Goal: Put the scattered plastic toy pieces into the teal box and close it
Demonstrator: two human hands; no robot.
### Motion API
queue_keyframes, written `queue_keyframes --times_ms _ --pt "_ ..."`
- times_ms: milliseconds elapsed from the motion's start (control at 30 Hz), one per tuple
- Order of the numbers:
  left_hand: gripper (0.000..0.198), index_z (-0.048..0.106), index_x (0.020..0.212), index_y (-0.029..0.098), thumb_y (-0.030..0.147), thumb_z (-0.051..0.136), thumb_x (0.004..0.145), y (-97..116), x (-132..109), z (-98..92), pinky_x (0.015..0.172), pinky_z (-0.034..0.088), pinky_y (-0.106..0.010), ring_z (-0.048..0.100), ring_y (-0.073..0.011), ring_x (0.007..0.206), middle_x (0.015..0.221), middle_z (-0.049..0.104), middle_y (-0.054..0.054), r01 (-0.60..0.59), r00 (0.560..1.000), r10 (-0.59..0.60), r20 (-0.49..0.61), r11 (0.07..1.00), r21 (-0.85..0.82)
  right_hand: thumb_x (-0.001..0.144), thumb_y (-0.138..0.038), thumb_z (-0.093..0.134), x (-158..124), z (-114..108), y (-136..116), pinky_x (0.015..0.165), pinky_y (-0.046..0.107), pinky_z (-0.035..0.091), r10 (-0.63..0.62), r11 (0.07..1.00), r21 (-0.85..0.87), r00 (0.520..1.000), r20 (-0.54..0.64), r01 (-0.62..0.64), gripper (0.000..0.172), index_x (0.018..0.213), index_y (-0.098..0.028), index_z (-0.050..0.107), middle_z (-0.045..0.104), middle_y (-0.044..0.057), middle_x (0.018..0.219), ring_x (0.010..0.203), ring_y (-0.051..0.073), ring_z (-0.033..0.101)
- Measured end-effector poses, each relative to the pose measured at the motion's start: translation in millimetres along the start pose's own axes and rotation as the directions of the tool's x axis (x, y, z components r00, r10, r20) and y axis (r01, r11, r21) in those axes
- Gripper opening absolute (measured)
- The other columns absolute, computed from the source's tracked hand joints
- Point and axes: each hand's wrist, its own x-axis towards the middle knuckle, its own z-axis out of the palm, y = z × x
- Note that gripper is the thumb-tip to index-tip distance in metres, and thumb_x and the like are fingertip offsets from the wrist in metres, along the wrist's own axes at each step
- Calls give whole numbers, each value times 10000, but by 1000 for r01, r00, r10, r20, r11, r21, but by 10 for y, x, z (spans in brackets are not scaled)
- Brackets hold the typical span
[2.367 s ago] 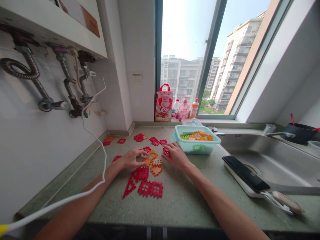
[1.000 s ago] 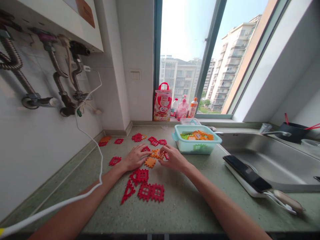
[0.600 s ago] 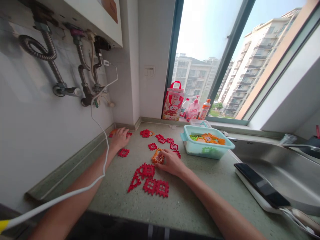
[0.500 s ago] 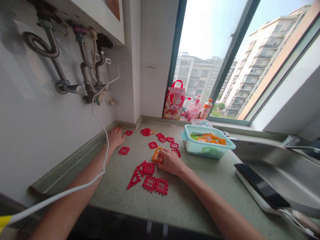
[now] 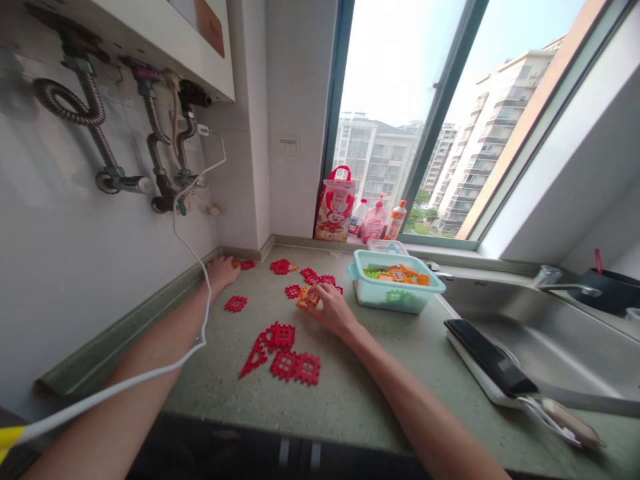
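Observation:
My left hand [image 5: 222, 271] reaches far left to the wall edge of the green countertop [image 5: 350, 393]; its fingers curl over an orange piece that barely shows beneath them, with a red piece [image 5: 247, 265] just beside. My right hand [image 5: 334, 310] rests at mid-counter, fingers closed on a small bunch of orange pieces [image 5: 307, 298]. Red lattice pieces lie scattered around: a joined group [image 5: 285, 353] nearer me, a single one [image 5: 235, 304], and more [image 5: 281, 267] toward the back.
A mint tub [image 5: 395, 288] of orange and green pieces stands right of my right hand. A phone [image 5: 487, 357] lies on a white board by the steel sink [image 5: 560, 333]. A red bag [image 5: 335, 205] and bottles [image 5: 380, 220] stand on the sill. A white cable [image 5: 195, 267] hangs over my left arm.
My left hand left the orange pieces at mid-counter and stretched to the back left corner. My right hand stayed closed on the orange bunch. The view swung slightly.

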Motion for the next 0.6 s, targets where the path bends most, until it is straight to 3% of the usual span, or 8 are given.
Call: queue_keyframes --times_ms 133,267,467,600 --pt "499 683 1296 89 398 442 987 52 -48 -50 1031 442 -509 577 -401 1241 1358 648 -248 -10 1000 10 6 1000 29 948 -317 695 -1 72 38 881 310 495 44 997 -72 989 140 -34 186 1115 -238 669 711 83 1119 993 223 670" --pt "492 697 1326 151 415 466 981 94 -209 -73 1025 449 -472 566 -386 1253 1350 661 -197 -51 998 53 -20 996 73 882 -285 747 -16 68 30 846 286 487 59 996 -80 986 157 -47 218 1083 -247 673 718 56 1075 960 216 680" --pt "564 645 1412 193 539 494 994 90 -272 -40 1094 381 -475 514 -369 1309 1415 623 -139 -54 997 61 -37 987 154 813 -308 810 2 7 17 825 293 513 -108 986 -110 979 173 128 276 1049 -243 682 723 46 1061 931 213 679" --pt "705 558 1483 104 600 452 994 8 -183 5 1075 383 -493 544 -380 1282 1393 621 -225 -53 999 52 10 995 88 838 -223 766 72 -256 140 993 370 521 -311 931 -189 950 29 311 294 1121 -248 690 724 70 1200 1081 237 665"
